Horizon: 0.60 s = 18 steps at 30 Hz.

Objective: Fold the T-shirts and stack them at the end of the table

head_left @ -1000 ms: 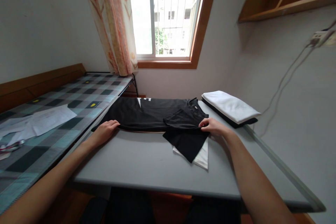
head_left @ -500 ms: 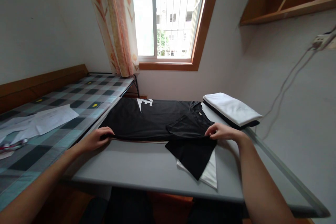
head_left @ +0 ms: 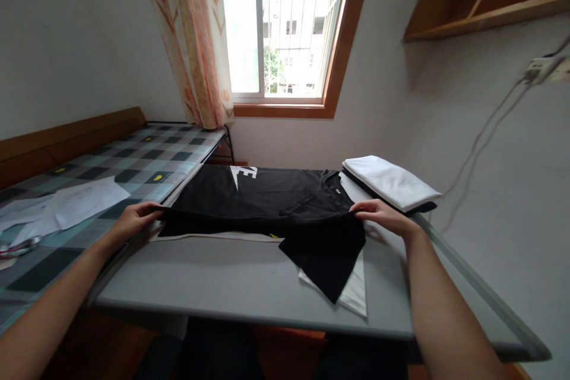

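A black T-shirt (head_left: 267,190) with white lettering lies across the grey table (head_left: 214,279), its collar toward the right. My left hand (head_left: 140,217) pinches the shirt's near edge at the left end, raised off the table. At the right end, near the collar, my right hand (head_left: 371,212) pinches the same edge. Between the hands the edge is stretched and lifted. Beneath it show more black cloth, a pale hem and a small yellow patch. A black sleeve (head_left: 329,264) spreads toward me, with white cloth (head_left: 355,295) under it.
A folded white garment (head_left: 392,180) rests on folded black cloth at the table's back right. On the left, a bed with a checked cover (head_left: 178,145) holds loose papers (head_left: 84,205). A wooden shelf (head_left: 490,15) hangs on the right wall, and cables (head_left: 481,136) run down it.
My left hand has moved left and up, pulling the shirt's edge taut. The near edge has risen between both hands, baring the dark layer and pale hem below. The right hand is slightly higher.
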Motion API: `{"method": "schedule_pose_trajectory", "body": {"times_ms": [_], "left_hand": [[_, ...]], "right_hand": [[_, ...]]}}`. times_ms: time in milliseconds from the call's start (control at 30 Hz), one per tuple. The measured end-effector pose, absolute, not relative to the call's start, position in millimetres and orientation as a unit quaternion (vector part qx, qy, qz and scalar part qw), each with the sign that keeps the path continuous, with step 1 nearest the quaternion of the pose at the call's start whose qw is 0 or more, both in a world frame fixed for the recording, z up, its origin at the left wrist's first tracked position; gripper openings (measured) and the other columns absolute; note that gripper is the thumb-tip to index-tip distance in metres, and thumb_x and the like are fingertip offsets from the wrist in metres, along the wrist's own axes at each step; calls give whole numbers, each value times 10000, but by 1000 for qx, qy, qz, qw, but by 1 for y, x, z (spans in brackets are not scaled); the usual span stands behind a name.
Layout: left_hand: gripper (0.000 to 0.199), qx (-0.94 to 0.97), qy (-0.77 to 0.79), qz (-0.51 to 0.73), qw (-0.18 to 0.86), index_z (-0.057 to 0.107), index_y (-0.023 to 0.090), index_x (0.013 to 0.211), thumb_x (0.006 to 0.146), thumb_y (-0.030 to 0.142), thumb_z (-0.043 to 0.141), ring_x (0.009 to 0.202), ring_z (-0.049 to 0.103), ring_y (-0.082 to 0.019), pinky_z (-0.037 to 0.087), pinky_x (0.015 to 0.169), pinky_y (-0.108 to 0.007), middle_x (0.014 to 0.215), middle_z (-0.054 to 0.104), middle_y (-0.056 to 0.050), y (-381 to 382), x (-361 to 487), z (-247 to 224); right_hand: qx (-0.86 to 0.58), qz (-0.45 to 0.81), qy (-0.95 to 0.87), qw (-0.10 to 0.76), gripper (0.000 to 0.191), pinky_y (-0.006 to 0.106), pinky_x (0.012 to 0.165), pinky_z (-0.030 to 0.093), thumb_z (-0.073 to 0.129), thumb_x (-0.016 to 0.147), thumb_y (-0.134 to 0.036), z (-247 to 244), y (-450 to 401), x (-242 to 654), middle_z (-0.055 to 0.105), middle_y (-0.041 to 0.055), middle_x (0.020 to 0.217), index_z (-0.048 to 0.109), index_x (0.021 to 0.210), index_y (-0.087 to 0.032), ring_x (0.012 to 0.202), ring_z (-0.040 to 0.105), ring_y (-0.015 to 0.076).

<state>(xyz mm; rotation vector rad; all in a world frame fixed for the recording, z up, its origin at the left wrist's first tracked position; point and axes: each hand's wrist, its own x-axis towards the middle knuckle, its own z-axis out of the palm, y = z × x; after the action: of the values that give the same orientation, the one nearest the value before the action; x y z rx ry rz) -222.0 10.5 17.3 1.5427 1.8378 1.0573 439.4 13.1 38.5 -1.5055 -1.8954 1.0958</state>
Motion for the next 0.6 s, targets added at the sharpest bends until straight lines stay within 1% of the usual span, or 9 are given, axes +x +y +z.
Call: {"method": "schedule_pose_trajectory", "body": {"times_ms": [67, 133, 233, 333, 467, 600], "left_hand": [[671, 554, 654, 423, 294, 682, 173, 824, 415, 693, 795, 761, 676, -232, 541, 749, -311, 778, 742, -45, 13, -218, 18], [670, 543, 636, 448, 317, 661, 170, 826, 420, 682, 811, 734, 668, -212, 540, 720, -292, 756, 730, -29, 16, -215, 19], [674, 538, 628, 458, 327, 656, 162, 819, 411, 670, 829, 730, 652, -200, 534, 702, -281, 750, 722, -18, 18, -213, 19], [674, 540, 634, 438, 339, 672, 160, 813, 386, 648, 853, 742, 642, -201, 531, 703, -282, 749, 721, -13, 16, -217, 20], [625, 550, 637, 417, 343, 687, 178, 791, 414, 650, 847, 767, 650, -226, 544, 701, -312, 769, 729, -23, 10, -225, 17], [631, 554, 646, 416, 321, 703, 179, 810, 424, 659, 837, 853, 664, -245, 544, 777, -320, 829, 745, -23, 8, -230, 15]], "right_hand": [[-558, 401, -679, 258, 494, 352, 824, 469, 723, 663, -557, 37, 13, 443, 722, 102, 947, 736, 949, -153, 900, 607, 258], [-561, 405, -675, 256, 507, 350, 800, 468, 737, 644, -564, 36, 13, 446, 719, 95, 900, 745, 930, -145, 858, 602, 245], [-553, 431, -678, 220, 503, 341, 765, 471, 747, 624, -559, 35, 12, 449, 708, 73, 819, 762, 902, -140, 787, 598, 218], [-548, 450, -678, 194, 500, 336, 745, 475, 750, 621, -550, 36, 11, 452, 707, 70, 790, 780, 906, -140, 749, 600, 206], [-556, 433, -685, 185, 529, 346, 772, 479, 745, 628, -559, 37, 12, 451, 731, 90, 853, 793, 952, -143, 800, 615, 231], [-567, 393, -699, 189, 606, 358, 792, 479, 727, 626, -618, 36, 16, 446, 742, 98, 904, 789, 999, -144, 847, 614, 255]]}}
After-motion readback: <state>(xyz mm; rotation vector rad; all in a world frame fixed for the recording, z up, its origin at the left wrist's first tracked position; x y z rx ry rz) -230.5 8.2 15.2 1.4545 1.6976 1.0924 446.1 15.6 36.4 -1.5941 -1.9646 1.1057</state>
